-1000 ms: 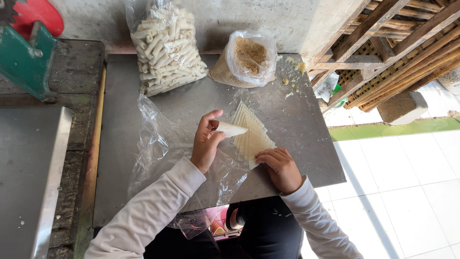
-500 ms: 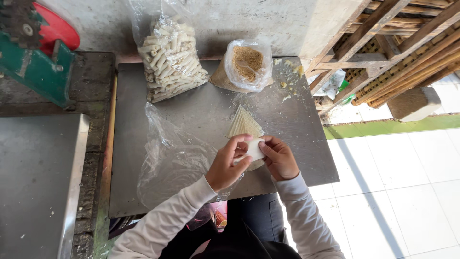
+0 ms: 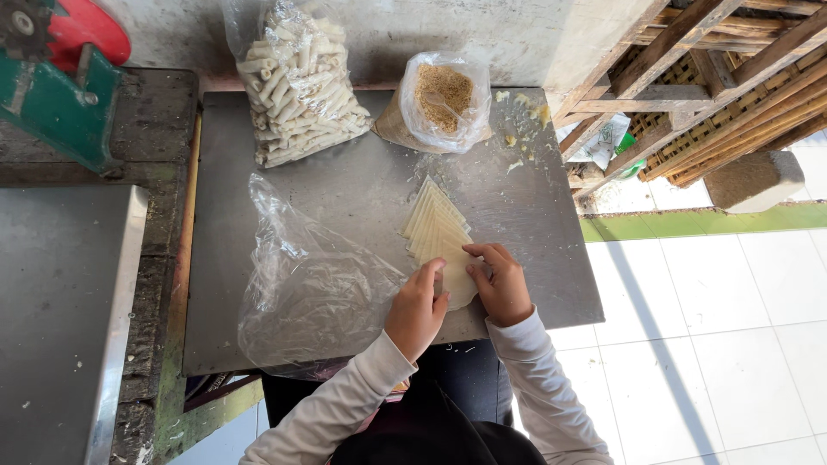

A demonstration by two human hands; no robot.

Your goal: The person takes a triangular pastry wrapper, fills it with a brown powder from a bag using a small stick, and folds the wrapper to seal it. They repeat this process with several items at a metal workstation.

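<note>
fingers (image 3: 435, 274) of the left hand (image 3: 417, 310) and right hand (image 3: 501, 284) curled, pinching the near end of the pale wrapper stack (image 3: 439, 237). stack thin, cream, fanned, at frame centre on the grey metal table (image 3: 345, 185). both wrists entered from the bottom, palms down.

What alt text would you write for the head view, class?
Both hands, left hand and right hand, press on the near end of fanned pale wrappers on a grey metal table. Beside them lies an empty clear bag; behind stand a bag of rolls and a bag of crumbs.
</note>
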